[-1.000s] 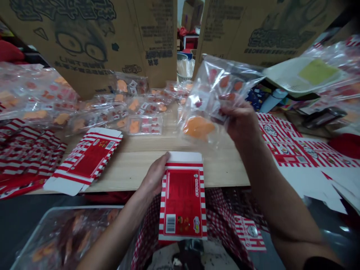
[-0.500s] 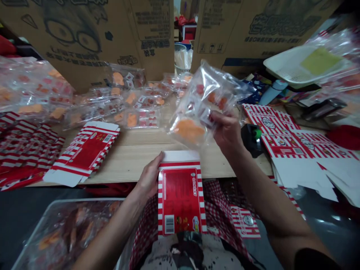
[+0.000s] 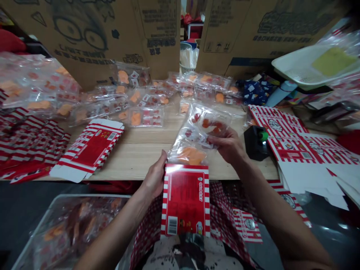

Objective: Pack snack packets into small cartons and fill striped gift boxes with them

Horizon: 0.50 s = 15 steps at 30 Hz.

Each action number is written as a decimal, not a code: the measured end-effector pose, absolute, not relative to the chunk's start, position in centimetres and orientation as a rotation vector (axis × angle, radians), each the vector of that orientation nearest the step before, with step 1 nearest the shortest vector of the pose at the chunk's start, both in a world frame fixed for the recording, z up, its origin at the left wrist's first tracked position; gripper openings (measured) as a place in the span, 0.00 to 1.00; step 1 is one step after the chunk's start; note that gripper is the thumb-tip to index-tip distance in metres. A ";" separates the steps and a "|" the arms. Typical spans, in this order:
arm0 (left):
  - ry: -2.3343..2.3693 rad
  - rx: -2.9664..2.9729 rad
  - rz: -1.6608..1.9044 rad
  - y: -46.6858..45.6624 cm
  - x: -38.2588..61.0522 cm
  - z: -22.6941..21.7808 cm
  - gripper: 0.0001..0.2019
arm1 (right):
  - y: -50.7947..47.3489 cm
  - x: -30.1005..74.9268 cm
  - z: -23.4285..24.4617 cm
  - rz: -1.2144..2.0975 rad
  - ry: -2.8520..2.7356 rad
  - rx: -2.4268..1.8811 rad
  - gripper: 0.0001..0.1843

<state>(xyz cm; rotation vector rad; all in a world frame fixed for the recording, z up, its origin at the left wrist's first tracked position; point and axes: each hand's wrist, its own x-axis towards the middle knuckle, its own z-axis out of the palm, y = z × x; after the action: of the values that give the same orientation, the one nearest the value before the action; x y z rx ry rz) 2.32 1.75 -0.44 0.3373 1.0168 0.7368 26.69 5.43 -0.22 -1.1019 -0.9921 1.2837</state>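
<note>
My left hand point(image 3: 155, 176) is closed on the upper left edge of a red-and-white striped carton point(image 3: 185, 200), which rests upright against my lap with its barcode side facing up. In my right hand point(image 3: 229, 144) is a clear plastic packet point(image 3: 197, 129), pinched at its right side. The packet shows an orange piece at its lower end and small red and brown pieces above. Its lower end meets the carton's top edge; whether it is inside the opening or just behind the front panel I cannot tell. My left fingertips lie close to the packet's lower left corner.
Similar packets point(image 3: 147, 117) lie across the table's back. A striped carton point(image 3: 94, 148) and a pile of flattened ones point(image 3: 25, 146) are at left. A black tape dispenser point(image 3: 255, 144) and flat carton sheets point(image 3: 295, 142) lie at right. A clear tub point(image 3: 60, 198) of packets stands lower left.
My right hand has lowered the packet from above the table to the carton's top edge. My left hand still holds the carton in about the same place.
</note>
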 end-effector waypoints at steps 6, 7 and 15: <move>1.062 0.350 0.775 1.8 3.0 0.2 0.12 | 6.9 28.0 0.6 1.553 -1.069 -0.995 0.25; 1.097 0.346 0.765 1.8 2.9 0.2 0.10 | 7.0 28.0 0.6 1.568 -1.075 -1.007 0.25; 0.991 0.556 0.902 0.6 3.3 -1.4 0.20 | 6.8 28.9 2.3 1.597 -1.288 -1.005 0.27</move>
<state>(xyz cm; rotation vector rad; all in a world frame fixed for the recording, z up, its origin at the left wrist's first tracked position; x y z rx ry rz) 3.26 0.64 -1.45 0.5564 0.9914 0.9023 28.93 6.77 2.31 -1.0048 -1.2885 1.5974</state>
